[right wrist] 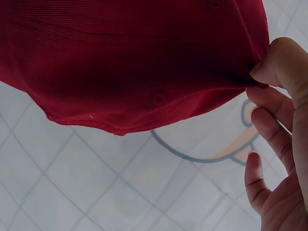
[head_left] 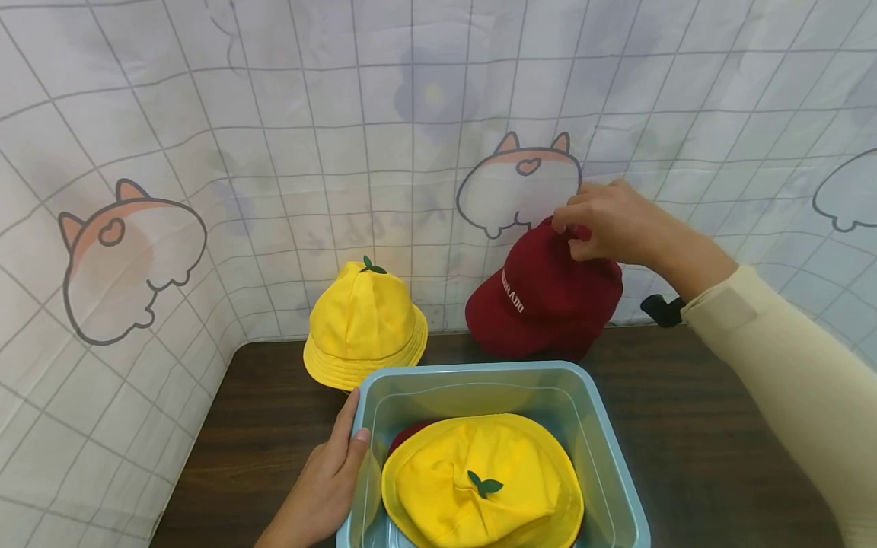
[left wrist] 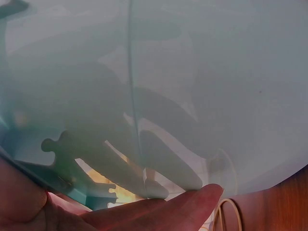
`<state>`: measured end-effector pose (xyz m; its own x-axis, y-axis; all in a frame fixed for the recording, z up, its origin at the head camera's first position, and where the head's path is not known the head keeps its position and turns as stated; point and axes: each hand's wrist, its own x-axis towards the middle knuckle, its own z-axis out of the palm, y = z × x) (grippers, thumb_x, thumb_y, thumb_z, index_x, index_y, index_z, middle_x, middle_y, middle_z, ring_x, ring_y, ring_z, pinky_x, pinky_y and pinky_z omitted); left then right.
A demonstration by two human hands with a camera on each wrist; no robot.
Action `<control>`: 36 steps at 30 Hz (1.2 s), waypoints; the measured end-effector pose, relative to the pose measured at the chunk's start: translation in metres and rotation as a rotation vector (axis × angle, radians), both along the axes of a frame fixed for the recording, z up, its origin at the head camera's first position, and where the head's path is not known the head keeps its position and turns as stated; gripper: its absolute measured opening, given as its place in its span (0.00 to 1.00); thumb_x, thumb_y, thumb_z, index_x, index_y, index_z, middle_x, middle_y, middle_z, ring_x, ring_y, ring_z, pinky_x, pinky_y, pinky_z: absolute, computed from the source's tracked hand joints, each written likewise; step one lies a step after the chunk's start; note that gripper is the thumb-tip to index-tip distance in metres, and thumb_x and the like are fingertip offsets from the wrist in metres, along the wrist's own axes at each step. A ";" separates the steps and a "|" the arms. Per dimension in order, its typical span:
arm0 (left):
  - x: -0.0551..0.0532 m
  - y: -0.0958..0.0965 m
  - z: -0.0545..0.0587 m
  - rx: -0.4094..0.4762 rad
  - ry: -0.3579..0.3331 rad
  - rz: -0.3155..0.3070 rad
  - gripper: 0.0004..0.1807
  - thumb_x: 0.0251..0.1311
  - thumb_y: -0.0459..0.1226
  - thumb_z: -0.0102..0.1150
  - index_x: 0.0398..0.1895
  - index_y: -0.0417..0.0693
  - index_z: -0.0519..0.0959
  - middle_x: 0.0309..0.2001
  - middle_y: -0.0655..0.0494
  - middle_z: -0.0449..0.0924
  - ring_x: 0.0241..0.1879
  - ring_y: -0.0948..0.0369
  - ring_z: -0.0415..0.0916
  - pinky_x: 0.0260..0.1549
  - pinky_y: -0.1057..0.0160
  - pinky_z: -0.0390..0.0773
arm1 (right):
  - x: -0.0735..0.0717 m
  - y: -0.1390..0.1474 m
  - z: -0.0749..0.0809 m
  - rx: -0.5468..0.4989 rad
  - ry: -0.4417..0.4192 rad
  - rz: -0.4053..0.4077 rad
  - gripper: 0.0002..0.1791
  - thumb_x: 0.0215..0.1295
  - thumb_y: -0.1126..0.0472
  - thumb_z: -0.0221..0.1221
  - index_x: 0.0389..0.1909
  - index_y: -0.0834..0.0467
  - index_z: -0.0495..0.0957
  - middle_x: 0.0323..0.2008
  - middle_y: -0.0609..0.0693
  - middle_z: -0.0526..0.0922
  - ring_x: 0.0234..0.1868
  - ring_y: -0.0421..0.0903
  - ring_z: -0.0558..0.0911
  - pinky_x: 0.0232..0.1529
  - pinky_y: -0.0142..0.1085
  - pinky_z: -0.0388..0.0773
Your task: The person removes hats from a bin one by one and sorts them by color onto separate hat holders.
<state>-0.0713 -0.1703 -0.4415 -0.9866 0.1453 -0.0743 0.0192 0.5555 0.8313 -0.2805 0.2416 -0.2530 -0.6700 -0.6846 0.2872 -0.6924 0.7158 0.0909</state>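
With thumb and fingertips, my right hand (head_left: 610, 224) pinches a dark red baseball cap (head_left: 548, 297) by the top of its crown. White lettering marks its front, and the brim points left. In the right wrist view, the cloth of the cap (right wrist: 144, 67) is drawn to a fold between thumb and forefinger, the other fingers spread apart. My left hand (head_left: 325, 476) grips the left rim of a light blue plastic bin (head_left: 620, 464), thumb over the edge. Inside lies a yellow bucket hat (head_left: 479, 479) with a green sprout, partly covering something dark red.
Another yellow bucket hat (head_left: 363, 323) with a sprout stands behind the bin to the left. A small black object (head_left: 662, 310) is by the right wrist. White grid-patterned cloth (head_left: 294, 190) hangs behind the dark wooden table (head_left: 726, 457).
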 end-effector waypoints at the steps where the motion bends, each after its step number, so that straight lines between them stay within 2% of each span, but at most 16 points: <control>1: 0.000 0.000 0.000 0.001 -0.001 0.001 0.32 0.82 0.51 0.38 0.83 0.69 0.44 0.70 0.45 0.72 0.51 0.60 0.79 0.56 0.52 0.78 | 0.000 0.001 -0.001 -0.001 -0.008 -0.007 0.11 0.54 0.67 0.70 0.37 0.52 0.83 0.36 0.51 0.86 0.39 0.50 0.79 0.36 0.45 0.83; 7: 0.000 0.000 -0.001 -0.010 0.012 0.000 0.32 0.82 0.51 0.38 0.83 0.69 0.44 0.70 0.46 0.72 0.52 0.60 0.79 0.58 0.50 0.77 | 0.002 0.007 -0.008 -0.017 -0.030 -0.017 0.10 0.54 0.67 0.71 0.36 0.52 0.84 0.37 0.51 0.86 0.40 0.50 0.80 0.36 0.45 0.85; 16: 0.001 0.001 0.001 -0.011 0.008 0.000 0.32 0.82 0.51 0.38 0.83 0.70 0.44 0.72 0.46 0.71 0.53 0.59 0.79 0.57 0.50 0.77 | 0.002 0.013 -0.024 -0.065 -0.028 0.021 0.11 0.52 0.69 0.71 0.33 0.51 0.84 0.32 0.49 0.85 0.35 0.47 0.78 0.32 0.40 0.84; 24: 0.001 0.001 0.002 -0.019 0.011 0.002 0.32 0.82 0.51 0.38 0.83 0.69 0.44 0.72 0.46 0.70 0.54 0.58 0.78 0.58 0.48 0.77 | 0.005 0.014 -0.036 -0.055 -0.084 -0.026 0.11 0.53 0.68 0.72 0.33 0.50 0.83 0.33 0.48 0.84 0.36 0.47 0.78 0.32 0.40 0.85; 36: -0.001 0.000 0.003 0.001 -0.008 -0.008 0.33 0.81 0.51 0.39 0.83 0.68 0.44 0.72 0.46 0.70 0.55 0.57 0.79 0.58 0.48 0.77 | 0.006 0.015 -0.047 -0.096 -0.161 -0.069 0.10 0.57 0.67 0.69 0.36 0.49 0.83 0.35 0.48 0.83 0.38 0.47 0.78 0.35 0.41 0.85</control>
<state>-0.0720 -0.1699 -0.4388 -0.9848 0.1530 -0.0818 0.0170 0.5545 0.8320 -0.2744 0.2569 -0.3004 -0.7567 -0.6104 0.2341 -0.6418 0.7618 -0.0880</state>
